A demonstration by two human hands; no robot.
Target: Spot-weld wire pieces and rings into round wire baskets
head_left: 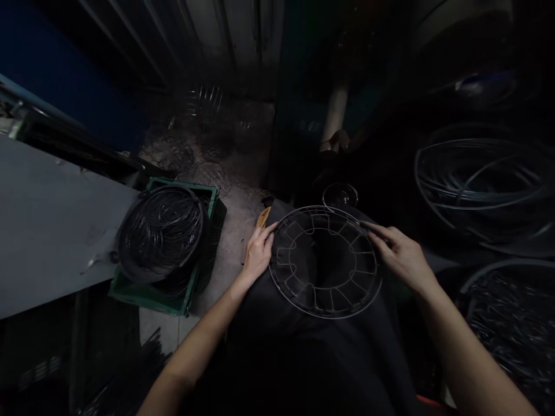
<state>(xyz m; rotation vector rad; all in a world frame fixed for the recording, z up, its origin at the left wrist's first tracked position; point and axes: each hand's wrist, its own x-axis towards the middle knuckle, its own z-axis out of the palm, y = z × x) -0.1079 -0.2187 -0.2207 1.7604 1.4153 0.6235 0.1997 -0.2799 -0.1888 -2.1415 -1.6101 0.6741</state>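
Observation:
A round wire frame (pixel 333 317) lies flat above my dark-clothed lap. It has an outer ring, a smaller inner ring and short bent wires between them. My left hand (pixel 260 251) grips its left rim, thumb and fingers closed on the wire. On the upper right side, my right hand (pixel 401 254) pinches the rim between thumb and extended forefinger; whether a small piece is also under those fingertips is too dark to make out. Just beyond the frame's far edge is a smaller wire ring (pixel 358 197).
At left, a green crate (pixel 150 303) supports a black basin (pixel 125 254) of wire rings, beside a grey panel (pixel 52 225). Coiled wire (pixel 468 205) and a tub of small metal pieces (pixel 515 323) are at right. Wire scraps (pixel 173 156) litter the floor.

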